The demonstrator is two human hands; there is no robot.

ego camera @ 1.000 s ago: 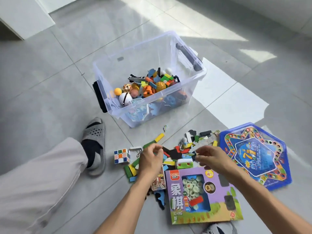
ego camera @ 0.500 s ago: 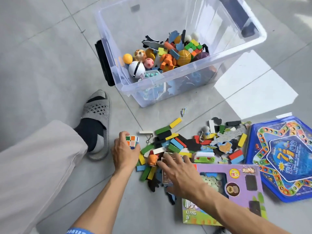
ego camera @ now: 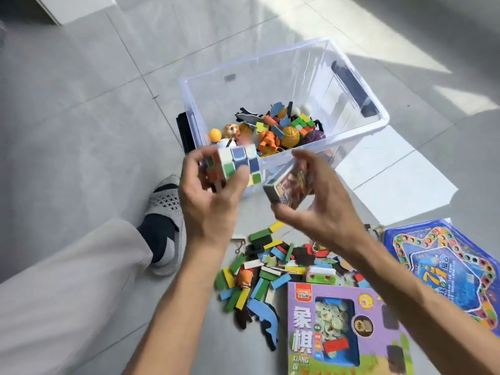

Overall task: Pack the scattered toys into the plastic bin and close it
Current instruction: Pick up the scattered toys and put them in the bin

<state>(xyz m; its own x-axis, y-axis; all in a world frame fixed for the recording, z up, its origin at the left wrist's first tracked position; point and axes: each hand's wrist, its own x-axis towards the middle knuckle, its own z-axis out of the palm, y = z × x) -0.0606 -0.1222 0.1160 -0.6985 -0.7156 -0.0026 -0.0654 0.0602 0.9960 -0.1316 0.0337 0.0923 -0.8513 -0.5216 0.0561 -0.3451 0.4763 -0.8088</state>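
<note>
The clear plastic bin [ego camera: 359, 132] stands open on the tiled floor, with balls, blocks and foam pieces heaped in its near half. My left hand [ego camera: 209, 204] grips a colourful puzzle cube [ego camera: 235, 165] at the bin's near rim. My right hand [ego camera: 316, 209] holds a small printed card box [ego camera: 290, 189] just right of the cube, in front of the bin's near wall. Below my hands, a scatter of coloured blocks and foam shapes [ego camera: 265, 269] lies on the floor.
A purple chess-set box [ego camera: 343, 331] lies at the bottom, a blue star-shaped board game [ego camera: 443, 266] at the right. My slippered foot [ego camera: 165, 220] and trouser leg are at the left. Black handles flank the bin. No lid is in view.
Both hands rose from the floor pile toward the bin: the left lifted the puzzle cube, the right picked up the small card box.
</note>
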